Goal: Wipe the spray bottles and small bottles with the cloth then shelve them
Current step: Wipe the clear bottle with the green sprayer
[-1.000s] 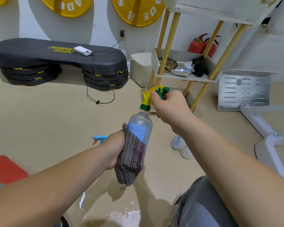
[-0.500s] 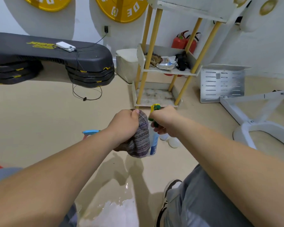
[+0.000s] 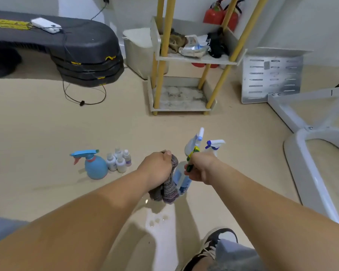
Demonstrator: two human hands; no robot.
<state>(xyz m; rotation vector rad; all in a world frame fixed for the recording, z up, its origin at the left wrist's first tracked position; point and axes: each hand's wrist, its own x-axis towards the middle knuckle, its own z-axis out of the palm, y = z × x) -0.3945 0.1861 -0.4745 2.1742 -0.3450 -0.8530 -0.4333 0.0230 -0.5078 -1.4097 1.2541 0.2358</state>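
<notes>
Left grip (image 3: 157, 167) clenched on striped cloth (image 3: 169, 191), cloth against side of clear spray bottle (image 3: 181, 179). Right grip (image 3: 202, 169) grasping that bottle's green-yellow trigger head, near centre, low by floor (image 3: 37, 124); floor contact unclear. Blue spray bottle (image 3: 95, 166) and small bottles (image 3: 119, 160) standing left. Two white spray bottles (image 3: 194, 142) just beyond right grip. Shelf (image 3: 181, 109) far.

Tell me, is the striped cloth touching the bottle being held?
Touching. The head view shows the cloth, gripped by the left hand, pressed against the side of the spray bottle held by the right hand.
</notes>
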